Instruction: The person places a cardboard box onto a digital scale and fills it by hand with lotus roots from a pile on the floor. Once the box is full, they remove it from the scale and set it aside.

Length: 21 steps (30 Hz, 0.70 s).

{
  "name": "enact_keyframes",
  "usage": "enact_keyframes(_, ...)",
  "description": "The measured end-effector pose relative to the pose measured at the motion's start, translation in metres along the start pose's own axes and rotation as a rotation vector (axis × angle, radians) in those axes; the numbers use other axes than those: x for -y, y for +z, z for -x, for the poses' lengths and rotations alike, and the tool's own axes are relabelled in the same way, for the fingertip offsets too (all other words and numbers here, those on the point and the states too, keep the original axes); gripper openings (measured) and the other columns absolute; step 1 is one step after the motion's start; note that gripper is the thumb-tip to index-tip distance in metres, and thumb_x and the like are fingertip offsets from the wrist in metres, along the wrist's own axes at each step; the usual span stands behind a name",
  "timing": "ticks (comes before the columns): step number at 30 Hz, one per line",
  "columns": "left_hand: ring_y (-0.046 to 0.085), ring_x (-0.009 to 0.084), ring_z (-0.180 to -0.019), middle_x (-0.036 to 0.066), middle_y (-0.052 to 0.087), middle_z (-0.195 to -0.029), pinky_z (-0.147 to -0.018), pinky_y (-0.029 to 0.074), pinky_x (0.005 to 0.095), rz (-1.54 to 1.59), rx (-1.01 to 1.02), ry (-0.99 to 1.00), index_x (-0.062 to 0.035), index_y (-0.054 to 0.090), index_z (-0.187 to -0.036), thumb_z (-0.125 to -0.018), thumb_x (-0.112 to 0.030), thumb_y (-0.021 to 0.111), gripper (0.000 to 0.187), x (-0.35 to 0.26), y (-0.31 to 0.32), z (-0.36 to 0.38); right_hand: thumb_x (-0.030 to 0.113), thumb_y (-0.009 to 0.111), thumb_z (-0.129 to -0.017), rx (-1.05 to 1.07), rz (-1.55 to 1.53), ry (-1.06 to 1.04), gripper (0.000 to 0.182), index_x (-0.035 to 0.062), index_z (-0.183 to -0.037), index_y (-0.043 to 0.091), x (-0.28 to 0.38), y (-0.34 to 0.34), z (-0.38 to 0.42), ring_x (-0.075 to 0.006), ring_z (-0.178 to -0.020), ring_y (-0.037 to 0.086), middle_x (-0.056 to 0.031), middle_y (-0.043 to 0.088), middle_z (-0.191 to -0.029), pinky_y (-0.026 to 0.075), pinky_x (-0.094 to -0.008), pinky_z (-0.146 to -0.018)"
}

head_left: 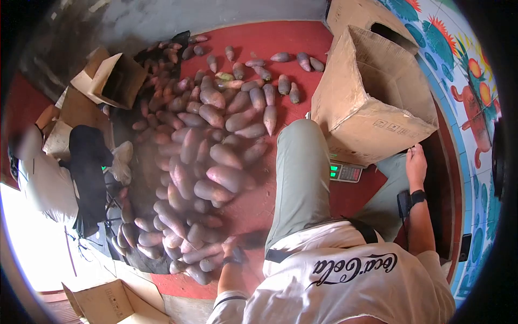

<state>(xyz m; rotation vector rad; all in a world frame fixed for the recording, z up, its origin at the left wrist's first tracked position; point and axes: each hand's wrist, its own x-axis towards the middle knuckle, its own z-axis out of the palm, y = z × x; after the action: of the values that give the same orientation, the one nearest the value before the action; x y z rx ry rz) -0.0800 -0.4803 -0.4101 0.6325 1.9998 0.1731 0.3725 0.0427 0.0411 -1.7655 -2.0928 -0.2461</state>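
Note:
My left hand [230, 246] is at the near edge of a large pile of reddish-purple sweet potatoes [224, 155], touching or just beside them. Its fingers are blurred, so their grip does not show. My right hand [416, 168] is closed at the lower near corner of a tall, open cardboard box [345, 116]. The box stands tilted between my knees on a digital scale [345, 171] with a lit green display. The scale's platform is mostly hidden beneath it. Only part of the box's inside shows.
Loose sweet potatoes lie on the red floor [253, 38] towards the back wall. Open cartons stand at far left [121, 81], bottom left [102, 302] and behind the box [372, 13]. A person in white and black [48, 183] is at left. A painted tile wall [475, 108] borders the right.

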Motion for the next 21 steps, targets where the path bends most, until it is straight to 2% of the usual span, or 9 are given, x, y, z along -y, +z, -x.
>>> enact_keyframes(7, 0.061, 0.0289, -0.102, 0.014, 0.063, -0.113, -0.087, 0.049, 0.0372, 0.152, 0.018, -0.058, 0.0001, 0.060, -0.113, -0.081, -0.042, 0.061, 0.054, -0.036, -0.021, 0.039, 0.012, 0.058, -0.089, -0.041, 0.026, -0.030, 0.029, 0.0033, -0.117, 0.052, -0.013, 0.010, -0.001, -0.0306, -0.086, 0.064, -0.0137, 0.066, -0.092, 0.050, -0.0422, -0.076)
enact_keyframes(10, 0.061, 0.0287, -0.102, 0.014, 0.063, -0.114, -0.087, 0.049, 0.0371, 0.176, 0.044, -0.071, 0.0000, 0.059, -0.114, -0.081, -0.042, 0.062, 0.053, -0.050, -0.026, 0.052, 0.014, 0.060, -0.087, -0.029, 0.038, -0.005, 0.028, 0.0026, -0.112, 0.052, -0.015, 0.012, -0.001, -0.0348, -0.090, 0.061, -0.0144, 0.064, -0.096, 0.047, -0.0437, -0.081)
enact_keyframes(16, 0.060, 0.0281, -0.103, 0.013, 0.062, -0.114, -0.087, 0.049, 0.0369, 0.201, 0.126, -0.051, -0.0003, 0.058, -0.116, -0.081, -0.041, 0.062, 0.053, -0.086, -0.031, 0.069, 0.016, 0.060, -0.087, -0.025, 0.001, -0.001, 0.033, 0.0025, -0.116, 0.052, -0.010, 0.005, 0.002, -0.0344, -0.092, 0.061, -0.0147, 0.065, -0.099, 0.048, -0.0436, -0.082)
enact_keyframes(21, 0.060, 0.0276, -0.103, 0.013, 0.062, -0.115, -0.088, 0.049, 0.0366, 0.198, 0.170, -0.032, -0.0005, 0.057, -0.117, -0.082, -0.040, 0.062, 0.053, -0.108, -0.033, 0.072, 0.013, 0.059, -0.088, -0.058, 0.037, -0.012, 0.033, 0.0044, -0.118, 0.053, -0.019, 0.010, 0.002, -0.0312, -0.088, 0.063, -0.0123, 0.066, -0.094, 0.049, -0.0419, -0.080)
